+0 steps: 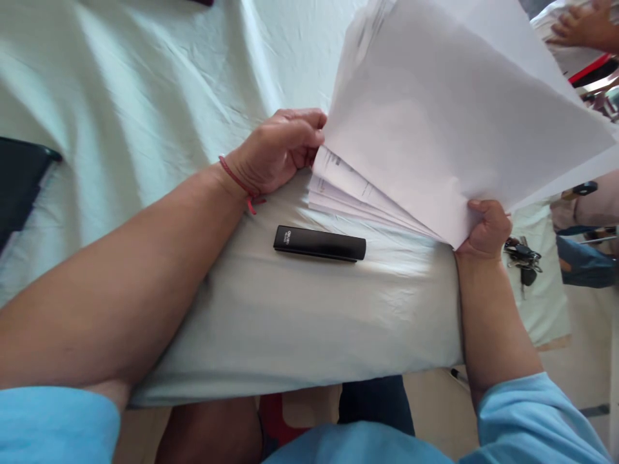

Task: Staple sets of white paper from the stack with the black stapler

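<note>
A loose stack of white paper sheets [411, 109] is held up at the right of the view, its sheets fanned apart at the lower left, where some print shows. My left hand [285, 148] pinches the stack's left edge, thumb on top. At the lower right corner, my right hand [486, 229] grips the sheets with its thumb over them and the other fingers hidden underneath. Between my forearms, a black stapler [319, 243] lies closed on the pale green cloth [309, 322], apart from both hands.
A dark flat device [24, 180] lies at the left edge. Beyond my right wrist, a bunch of keys [525, 258] rests on cloth. Another person's hand [580, 26] shows at the top right. The table's near edge runs just in front of my body.
</note>
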{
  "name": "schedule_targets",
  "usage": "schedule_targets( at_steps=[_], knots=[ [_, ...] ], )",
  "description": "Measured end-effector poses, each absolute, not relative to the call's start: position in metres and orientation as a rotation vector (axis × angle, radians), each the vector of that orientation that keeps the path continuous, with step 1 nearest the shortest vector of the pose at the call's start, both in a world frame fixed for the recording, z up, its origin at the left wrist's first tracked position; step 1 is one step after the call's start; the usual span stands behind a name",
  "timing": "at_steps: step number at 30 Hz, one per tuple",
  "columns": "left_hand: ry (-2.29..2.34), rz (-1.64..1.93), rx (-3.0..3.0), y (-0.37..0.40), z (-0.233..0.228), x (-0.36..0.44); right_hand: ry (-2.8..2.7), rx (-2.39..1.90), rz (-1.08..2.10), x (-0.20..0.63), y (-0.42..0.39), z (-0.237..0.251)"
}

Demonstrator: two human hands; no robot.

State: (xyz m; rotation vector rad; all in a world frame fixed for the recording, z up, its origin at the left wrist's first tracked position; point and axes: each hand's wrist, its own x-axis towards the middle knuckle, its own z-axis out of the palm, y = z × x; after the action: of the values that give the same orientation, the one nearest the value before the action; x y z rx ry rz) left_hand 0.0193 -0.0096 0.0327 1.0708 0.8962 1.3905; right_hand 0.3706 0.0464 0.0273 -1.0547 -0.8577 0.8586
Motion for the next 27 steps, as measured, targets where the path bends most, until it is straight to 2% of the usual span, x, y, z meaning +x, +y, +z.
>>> schedule_targets(
  at_steps=[8,13,18,22,27],
  knots=[
    [1.012,1.478,1.221,-0.011,0.023,0.021,-0.893,-0.976,0.930,0.369,0.043,0.022],
    [0.917,1.599,1.190,-0.008,0.024,0.015,-0.923,-0.904,1.004,0.371,0.044,0.019],
    [0.764,1.509,1.178,-0.012,0.033,0.016,-0.956,-0.895,1.054,0.375,0.044,0.019],
    [0.851,1.347,1.153,-0.016,0.030,0.018,-0.936,-0.915,1.119,0.375,0.041,0.020],
    [0.912,1.397,1.173,-0.019,0.028,0.019,-0.936,-0.957,1.050,0.372,0.040,0.020]
  ],
)
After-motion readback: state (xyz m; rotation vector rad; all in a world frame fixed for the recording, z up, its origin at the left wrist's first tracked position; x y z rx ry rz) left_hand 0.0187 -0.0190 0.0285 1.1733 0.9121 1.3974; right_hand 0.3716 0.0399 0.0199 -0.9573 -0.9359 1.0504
